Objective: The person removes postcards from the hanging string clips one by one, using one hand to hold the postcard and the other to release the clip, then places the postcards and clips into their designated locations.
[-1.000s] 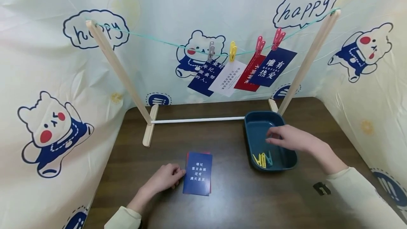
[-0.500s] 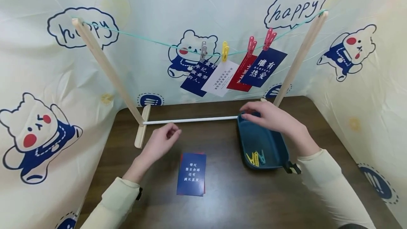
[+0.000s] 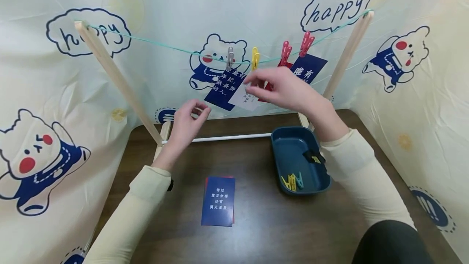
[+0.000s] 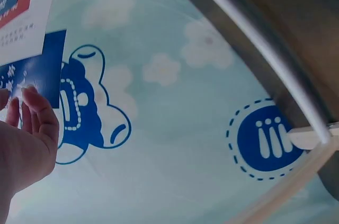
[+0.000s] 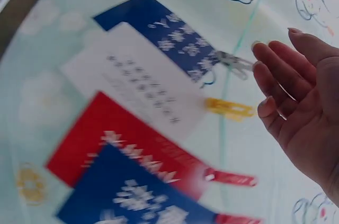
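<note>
Four things hang on a green string [image 3: 154, 43]: a dark blue card [image 3: 222, 94] under a grey clothespin [image 3: 230, 58], a white card [image 3: 239, 97] under a yellow clothespin [image 3: 255, 58], a red card [image 5: 122, 142] and another blue card [image 3: 311, 66], both under pink clothespins [image 3: 307, 44]. My left hand [image 3: 188, 123], fingers loosely bent and holding nothing, is left of the dark blue card. In front of the white and red cards, partly hiding them, is my right hand [image 3: 286, 89]. Its relaxed fingers hold nothing and point toward the grey clothespin in the right wrist view.
Wooden posts [image 3: 117, 78] carry the string, with a white rod [image 3: 234, 137] low between them. On the table lies a card stack [image 3: 218, 203], blue on top. A dark teal bin [image 3: 293, 130] at right contains several yellow and teal clothespins [image 3: 290, 182].
My left hand has risen from beside the card stack toward the string. My right hand has left the bin and moved up and left, before the hanging cards. The head view has shifted slightly.
</note>
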`<action>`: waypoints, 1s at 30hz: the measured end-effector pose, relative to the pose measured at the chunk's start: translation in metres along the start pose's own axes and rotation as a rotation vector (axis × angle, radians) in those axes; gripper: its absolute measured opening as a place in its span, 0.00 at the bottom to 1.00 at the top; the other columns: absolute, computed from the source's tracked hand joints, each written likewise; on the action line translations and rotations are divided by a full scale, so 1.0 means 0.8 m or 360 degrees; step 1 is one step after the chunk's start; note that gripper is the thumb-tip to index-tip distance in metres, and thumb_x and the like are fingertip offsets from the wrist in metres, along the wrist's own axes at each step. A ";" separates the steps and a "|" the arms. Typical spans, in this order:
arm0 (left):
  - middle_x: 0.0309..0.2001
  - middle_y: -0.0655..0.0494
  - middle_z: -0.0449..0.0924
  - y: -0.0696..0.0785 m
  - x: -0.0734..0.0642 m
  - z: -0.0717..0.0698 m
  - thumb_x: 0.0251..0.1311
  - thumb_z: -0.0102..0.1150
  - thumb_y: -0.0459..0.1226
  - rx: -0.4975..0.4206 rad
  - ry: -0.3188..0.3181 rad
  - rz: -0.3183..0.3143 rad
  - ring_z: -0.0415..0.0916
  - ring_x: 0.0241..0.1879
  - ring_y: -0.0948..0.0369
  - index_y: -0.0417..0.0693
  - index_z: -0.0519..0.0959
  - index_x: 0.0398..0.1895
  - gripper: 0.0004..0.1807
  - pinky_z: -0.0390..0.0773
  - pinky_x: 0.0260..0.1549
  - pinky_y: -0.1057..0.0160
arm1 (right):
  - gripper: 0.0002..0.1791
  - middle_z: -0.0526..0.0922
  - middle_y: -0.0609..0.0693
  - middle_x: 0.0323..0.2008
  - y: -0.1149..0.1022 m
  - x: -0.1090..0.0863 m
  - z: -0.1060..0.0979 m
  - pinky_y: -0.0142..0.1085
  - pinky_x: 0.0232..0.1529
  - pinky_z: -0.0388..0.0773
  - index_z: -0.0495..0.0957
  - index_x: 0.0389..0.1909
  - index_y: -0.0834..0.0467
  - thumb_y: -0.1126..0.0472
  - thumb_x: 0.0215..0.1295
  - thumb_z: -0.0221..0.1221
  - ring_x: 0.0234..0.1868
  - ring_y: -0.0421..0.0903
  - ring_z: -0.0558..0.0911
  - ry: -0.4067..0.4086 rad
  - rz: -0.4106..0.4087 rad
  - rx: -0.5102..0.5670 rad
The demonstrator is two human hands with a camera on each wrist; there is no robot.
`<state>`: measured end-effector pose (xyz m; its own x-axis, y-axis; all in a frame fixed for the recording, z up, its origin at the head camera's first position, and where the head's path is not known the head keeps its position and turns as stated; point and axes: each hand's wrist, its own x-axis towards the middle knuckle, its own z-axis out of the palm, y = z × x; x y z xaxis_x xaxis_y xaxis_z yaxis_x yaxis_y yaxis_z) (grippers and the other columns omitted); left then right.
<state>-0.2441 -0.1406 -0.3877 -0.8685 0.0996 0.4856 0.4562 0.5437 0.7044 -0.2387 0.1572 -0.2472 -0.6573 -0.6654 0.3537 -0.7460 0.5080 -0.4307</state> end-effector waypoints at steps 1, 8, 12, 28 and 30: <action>0.45 0.46 0.84 0.001 0.006 -0.001 0.71 0.64 0.39 -0.0009 0.0006 -0.0021 0.83 0.40 0.52 0.40 0.82 0.45 0.10 0.81 0.39 0.63 | 0.15 0.88 0.50 0.44 -0.005 0.009 -0.005 0.38 0.45 0.83 0.83 0.57 0.57 0.56 0.74 0.64 0.42 0.43 0.83 0.0003 -0.0011 -0.0042; 0.59 0.42 0.79 0.005 0.039 -0.008 0.73 0.63 0.42 -0.0010 -0.0101 -0.0162 0.81 0.46 0.49 0.40 0.77 0.59 0.19 0.83 0.48 0.50 | 0.19 0.86 0.54 0.54 -0.028 0.065 -0.027 0.41 0.60 0.81 0.81 0.60 0.58 0.53 0.75 0.63 0.55 0.48 0.82 -0.0003 -0.0013 -0.0296; 0.61 0.43 0.79 0.004 0.048 -0.006 0.74 0.62 0.42 0.0024 -0.0165 -0.0237 0.82 0.45 0.48 0.43 0.77 0.63 0.20 0.84 0.46 0.49 | 0.23 0.82 0.54 0.62 -0.027 0.090 -0.032 0.43 0.72 0.69 0.79 0.64 0.57 0.49 0.76 0.61 0.67 0.51 0.73 -0.0019 0.0056 -0.0504; 0.48 0.44 0.86 -0.013 0.051 0.003 0.75 0.60 0.36 -0.0120 -0.0134 -0.0203 0.85 0.37 0.48 0.41 0.81 0.57 0.13 0.81 0.32 0.72 | 0.28 0.78 0.54 0.68 0.001 0.114 -0.026 0.51 0.79 0.54 0.75 0.71 0.54 0.45 0.77 0.58 0.76 0.53 0.64 -0.0159 0.0283 -0.0509; 0.47 0.44 0.86 -0.012 0.052 0.003 0.74 0.61 0.36 -0.0114 -0.0123 -0.0192 0.84 0.38 0.48 0.41 0.82 0.55 0.12 0.81 0.32 0.73 | 0.25 0.81 0.54 0.64 0.002 0.114 -0.025 0.48 0.76 0.62 0.78 0.67 0.54 0.47 0.77 0.59 0.73 0.52 0.68 -0.0115 0.0258 -0.0473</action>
<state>-0.2850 -0.1398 -0.3756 -0.9289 0.1026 0.3558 0.3579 0.4950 0.7918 -0.3023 0.1086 -0.1989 -0.7686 -0.5944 0.2364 -0.6378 0.7404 -0.2122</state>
